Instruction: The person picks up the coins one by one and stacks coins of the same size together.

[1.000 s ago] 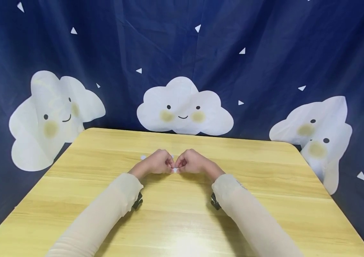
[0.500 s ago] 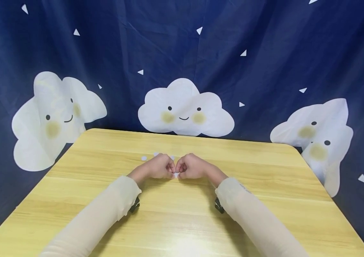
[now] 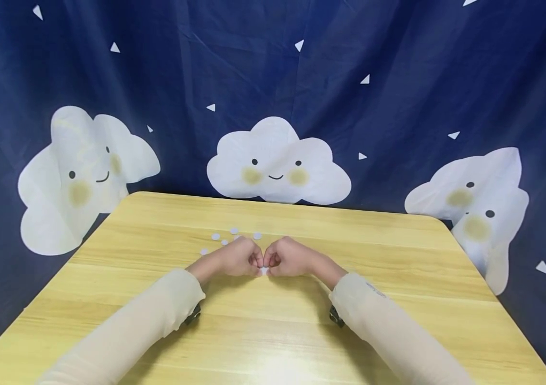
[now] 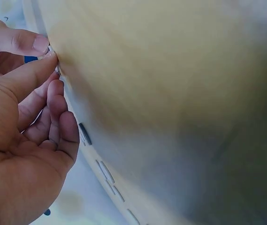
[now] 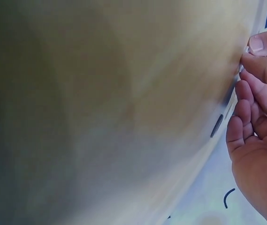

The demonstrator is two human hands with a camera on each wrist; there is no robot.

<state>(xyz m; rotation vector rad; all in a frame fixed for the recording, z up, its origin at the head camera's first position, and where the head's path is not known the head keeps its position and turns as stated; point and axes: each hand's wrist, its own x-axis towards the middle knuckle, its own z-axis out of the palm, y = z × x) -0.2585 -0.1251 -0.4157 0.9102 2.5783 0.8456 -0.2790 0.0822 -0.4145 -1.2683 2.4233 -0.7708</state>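
Both hands meet over the middle of the wooden table (image 3: 273, 315). A small white disc (image 3: 264, 270) shows between their fingertips. My left hand (image 3: 242, 256) pinches the disc's left side between thumb and fingers, while my right hand (image 3: 289, 256) pinches its right side. In the left wrist view only a thin, pale edge of it shows at the thumb tip, and the other fingers are curled loosely. Behind the hands lie several more white discs, among them one disc (image 3: 257, 236) just beyond the fingers and another (image 3: 204, 252) left of the left hand.
More discs (image 3: 234, 231) lie flat toward the back of the table, with one partly hidden behind the left hand. A dark blue curtain (image 3: 273, 69) with white clouds hangs behind the table's far edge. Dark wrist devices (image 3: 337, 316) sit under the sleeves.
Both hands have moved toward the person along the table, still pinching the white disc together. More of the discs behind them have come into view.
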